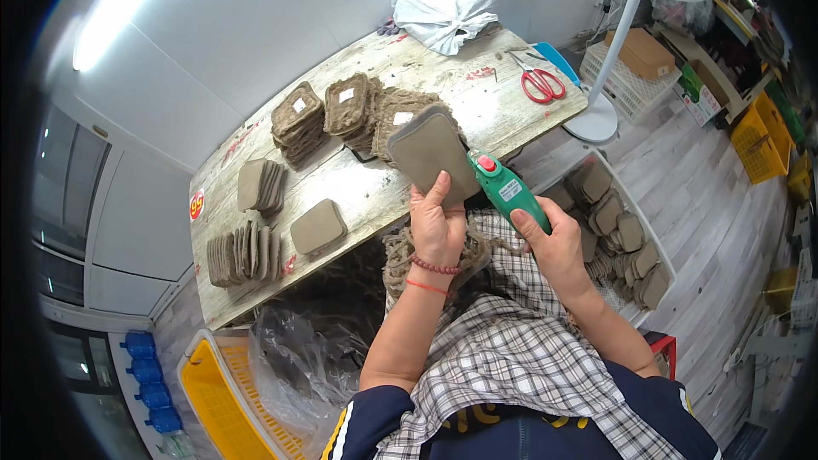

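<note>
Green tool (511, 191) (long axis slanting) points up-left toward the brown pad (432, 156).

1. This looks like a small workshop.
2. A worn, red-smudged worktable (366, 196) carries stacks of brown pads (243, 257) and red-handled scissors (543, 86).
3. Beside it, a white crate (636, 215) holds many more such pads.
4. The person's right hand (554, 243) grips a green handheld tool (511, 191).
5. A pedestal fan (620, 30) and a yellow basket (761, 138) stand on the wood-look floor (703, 230).

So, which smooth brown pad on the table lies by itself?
The single flat pad, left of the left hand; the other smooth pads there are bunched together in two groups.
</note>
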